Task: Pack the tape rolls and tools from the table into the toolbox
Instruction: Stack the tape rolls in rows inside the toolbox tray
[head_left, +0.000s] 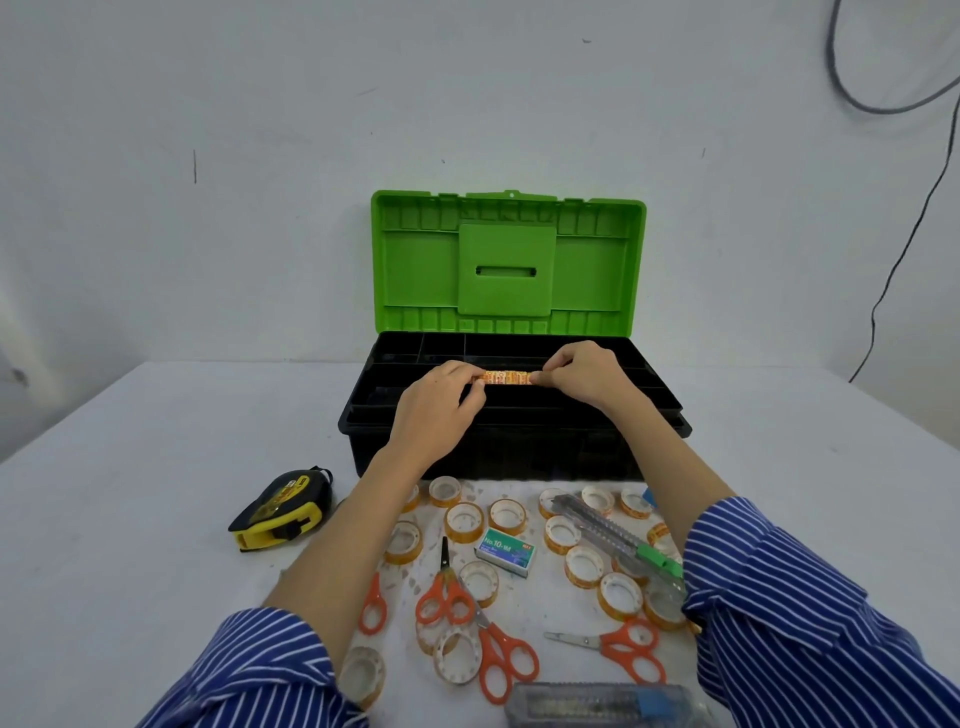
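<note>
The black toolbox (519, 457) stands open at the table's middle, its green lid (508, 260) upright against the wall. Over its black tray, my left hand (441, 402) and my right hand (584, 374) hold a row of several orange-patterned tape rolls (506, 378) pressed end to end between them. Several more tape rolls (464, 522) lie loose on the table in front of the box, among orange-handled scissors (447, 592), a utility knife (608, 532) with a green slider, and a staples box (506, 551).
A yellow and black tape measure (283, 509) lies to the left of the loose rolls. A grey stapler (602, 704) sits at the near edge. More scissors (618, 647) lie at the right. Cables (904, 249) hang on the wall at far right.
</note>
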